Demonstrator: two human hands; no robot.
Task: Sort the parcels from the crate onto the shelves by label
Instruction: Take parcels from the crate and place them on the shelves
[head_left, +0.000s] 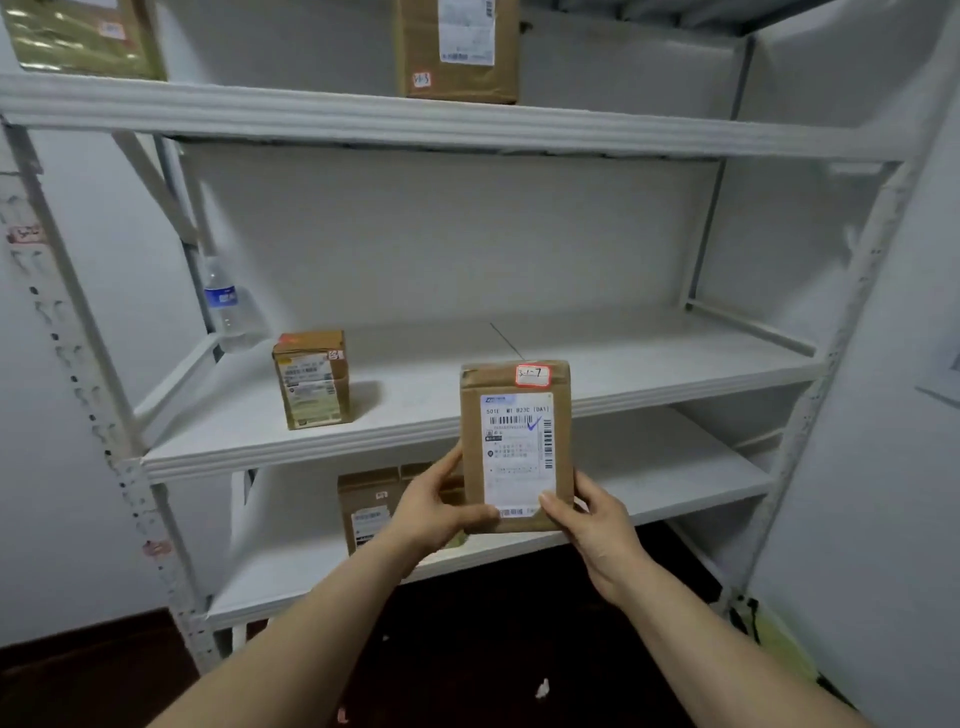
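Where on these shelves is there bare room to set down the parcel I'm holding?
The middle shelf is bare from the small box across to the right post. The lower shelf is bare right of its boxes. Crowded: the middle shelf's left end, with the water bottle and small box.

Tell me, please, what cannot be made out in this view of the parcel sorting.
1. Crate: outside the head view.
2. Lower parcel: head view, partly hidden by the left hand and the held parcel.
3. Top-left parcel: cut off by the top edge, tag blurred.
4. Held parcel's fine print: too small; the right hand covers a bottom corner.
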